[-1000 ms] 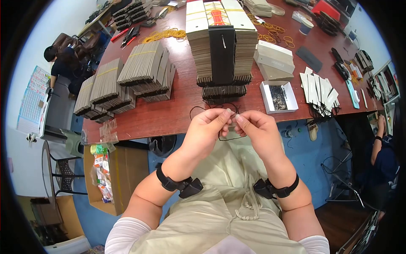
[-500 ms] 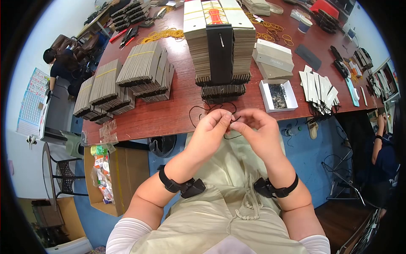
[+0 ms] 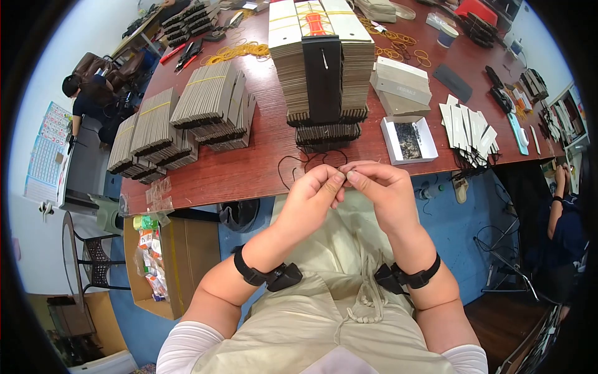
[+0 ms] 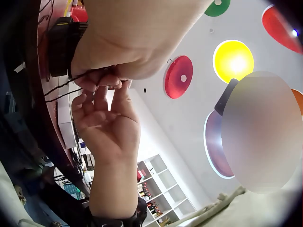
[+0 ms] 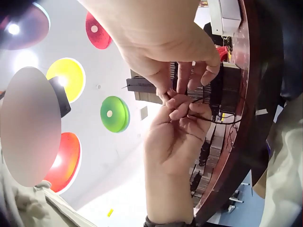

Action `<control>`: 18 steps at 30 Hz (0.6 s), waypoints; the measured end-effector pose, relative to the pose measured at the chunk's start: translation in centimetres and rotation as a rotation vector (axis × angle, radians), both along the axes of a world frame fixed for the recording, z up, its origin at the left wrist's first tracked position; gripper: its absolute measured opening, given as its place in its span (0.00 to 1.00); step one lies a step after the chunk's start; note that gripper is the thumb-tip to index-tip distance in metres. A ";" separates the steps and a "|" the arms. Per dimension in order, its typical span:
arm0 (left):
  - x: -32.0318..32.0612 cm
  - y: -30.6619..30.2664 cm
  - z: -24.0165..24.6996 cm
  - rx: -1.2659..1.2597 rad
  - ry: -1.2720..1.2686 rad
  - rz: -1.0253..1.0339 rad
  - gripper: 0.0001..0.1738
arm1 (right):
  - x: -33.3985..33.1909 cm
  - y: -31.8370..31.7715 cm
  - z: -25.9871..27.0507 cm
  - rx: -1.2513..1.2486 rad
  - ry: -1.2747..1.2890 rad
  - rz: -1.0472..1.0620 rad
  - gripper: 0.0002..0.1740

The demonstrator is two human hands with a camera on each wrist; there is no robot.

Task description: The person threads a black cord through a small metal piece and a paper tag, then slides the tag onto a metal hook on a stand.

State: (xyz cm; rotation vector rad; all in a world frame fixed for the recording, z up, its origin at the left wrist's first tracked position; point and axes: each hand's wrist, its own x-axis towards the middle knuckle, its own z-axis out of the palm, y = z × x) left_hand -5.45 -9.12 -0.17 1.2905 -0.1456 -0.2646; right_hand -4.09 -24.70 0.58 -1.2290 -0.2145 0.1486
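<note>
A thin black cord (image 3: 280, 168) runs in loose loops over the table edge and up into both hands. The left hand (image 3: 313, 192) pinches it between thumb and index finger, the other fingers curled beneath. Fingertip to fingertip with it, the right hand (image 3: 385, 188) pinches a short piece of the cord with its thumb and index finger. In the right wrist view, cord strands (image 5: 221, 122) trail from the left hand's curled fingers. Just beyond the hands stands a tall stack of grey-brown cards (image 3: 286, 81) with a black strip (image 3: 322, 81) down its front.
Banded bundles of cards (image 3: 205, 93) lie to the left on the red-brown table (image 3: 249, 168). On the right are a white box (image 3: 409, 140) of small black pieces, white tags with black cords (image 3: 467, 134) and yellow rubber bands (image 3: 398, 47). A cardboard box (image 3: 193, 262) stands below left.
The right hand's fingers, spread and blurred half a second ago, have closed in on the cord at the left fingertips. The loop hanging below the hands is no longer visible.
</note>
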 end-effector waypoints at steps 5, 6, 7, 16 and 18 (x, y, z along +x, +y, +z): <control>-0.2 -0.1 0.3 0.052 -0.036 0.021 0.11 | 0.2 -0.1 0.5 0.073 0.103 0.026 0.09; -0.2 -0.1 0.3 0.069 -0.045 0.027 0.11 | 0.3 -0.1 0.5 0.087 0.103 0.027 0.09; -0.2 0.0 0.3 0.072 -0.039 0.020 0.11 | 0.3 -0.1 0.5 0.102 0.104 0.028 0.09; -0.2 0.0 0.4 -0.030 0.012 -0.010 0.10 | 0.1 0.1 0.5 0.104 0.092 0.024 0.08; -0.3 0.4 0.5 -0.046 0.048 -0.042 0.11 | 0.1 0.1 0.3 0.097 0.099 0.020 0.09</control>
